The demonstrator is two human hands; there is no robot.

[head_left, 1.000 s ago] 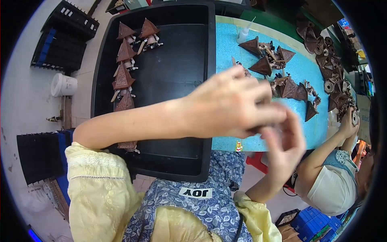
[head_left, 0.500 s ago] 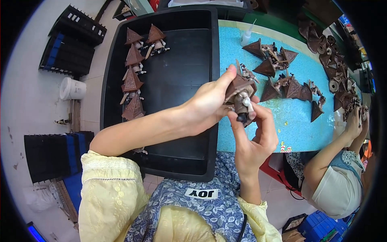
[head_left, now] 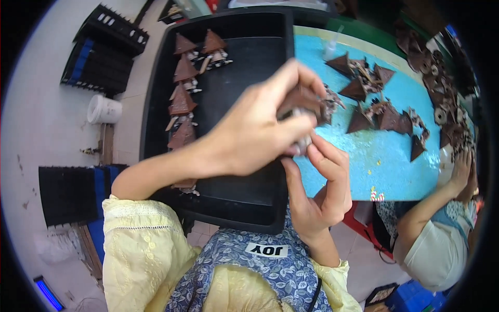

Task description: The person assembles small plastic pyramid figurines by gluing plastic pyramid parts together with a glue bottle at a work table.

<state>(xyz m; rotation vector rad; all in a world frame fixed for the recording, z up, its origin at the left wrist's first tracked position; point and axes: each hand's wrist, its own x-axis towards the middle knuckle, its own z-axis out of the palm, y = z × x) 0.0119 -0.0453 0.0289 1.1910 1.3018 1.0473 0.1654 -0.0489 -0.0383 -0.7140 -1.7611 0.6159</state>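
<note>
Two hands: both meet on one small brown piece, held up above the seam between the black tray and the blue counter
Left hand: reaches in from the near left, fingers curled over the top of the piece and closed on it; it covers most of the piece and is the nearer hand to it
Right hand: comes up from below, palm toward the camera, thumb and forefinger pinched on the pale lower end of the piece
Brown piece: dark brown, wedge-like top with a pale grey part beneath; it lies just above the right fingers and under the left ones; its long axis seems to run near to far, though the hands hide too much to be sure
Black tray: large, shallow, rectangular, on the left half of the scene; along its far-left side stands a column of brown triangular pieces with pale stubs
Blue counter: to the right of the tray; a loose heap of more brown triangles lies on its far part
Far right: round brown ring-shaped parts piled at the counter's end, where another person's hand rests
Floor at left: white tub, black slotted crates with blue edges
Labels: small white patch with dark print on the blue patterned apron; red-and-white striped scrap at the counter's near edge
</note>
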